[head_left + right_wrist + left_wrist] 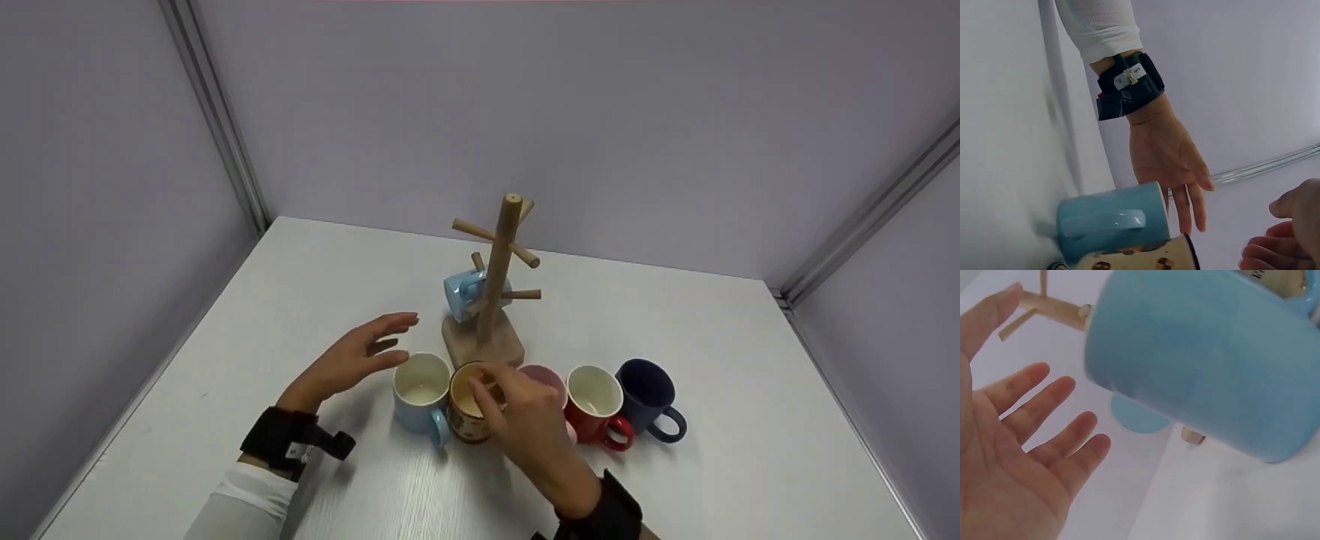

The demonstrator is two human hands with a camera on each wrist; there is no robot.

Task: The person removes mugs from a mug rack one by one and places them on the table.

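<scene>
Hands first: the right hand (525, 420) has its fingertips pinching the rim of the brown patterned mug (469, 409), which sits on the desk (750, 420) in the row, between the light blue mug (420, 401) and the pink mug (546, 379). The left hand (352, 360) hovers flat and relaxed just beside the light blue mug, holding nothing.

My take on doing this bit well: get a firmer grip than a rim pinch before lifting, and lift straight up so the neighbours touching it don't get knocked. The wooden mug tree (495, 277) right behind already carries one blue mug (465, 292) on a low peg.
</scene>
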